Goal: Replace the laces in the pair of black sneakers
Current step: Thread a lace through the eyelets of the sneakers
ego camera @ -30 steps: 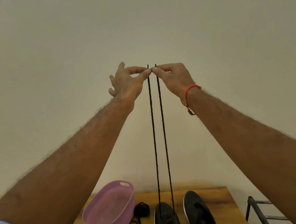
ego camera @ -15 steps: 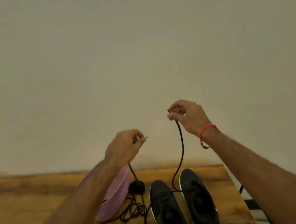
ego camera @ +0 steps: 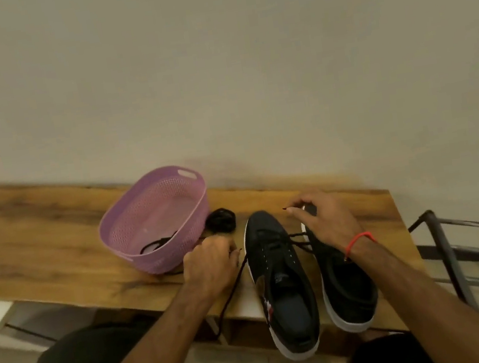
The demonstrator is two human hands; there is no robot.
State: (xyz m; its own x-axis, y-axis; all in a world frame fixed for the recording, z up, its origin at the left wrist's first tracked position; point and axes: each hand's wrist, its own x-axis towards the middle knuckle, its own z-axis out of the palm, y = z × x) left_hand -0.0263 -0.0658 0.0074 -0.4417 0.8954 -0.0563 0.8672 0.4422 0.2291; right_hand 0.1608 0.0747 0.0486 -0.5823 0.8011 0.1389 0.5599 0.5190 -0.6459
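Observation:
Two black sneakers stand side by side on the wooden table, toes toward the wall: the left sneaker (ego camera: 281, 280) and the right sneaker (ego camera: 348, 286). A black lace (ego camera: 298, 239) runs through the front eyelets of the left sneaker. My left hand (ego camera: 210, 266) grips one end of it just left of the shoe, and the slack hangs over the table's front edge. My right hand (ego camera: 324, 218) pinches the other end above the toe of the right sneaker, whose front it hides.
A purple perforated basket (ego camera: 157, 221) stands left of the shoes with a black lace lying in it. A coiled black lace bundle (ego camera: 221, 221) sits between basket and shoe. The table's (ego camera: 38, 236) right edge borders a metal rack (ego camera: 447, 246). The wall is just behind.
Both hands have come down from high in front of the wall to the table, bringing the lace ends with them. The lace, first stretched taut upward, is now slack. The view has tilted downward.

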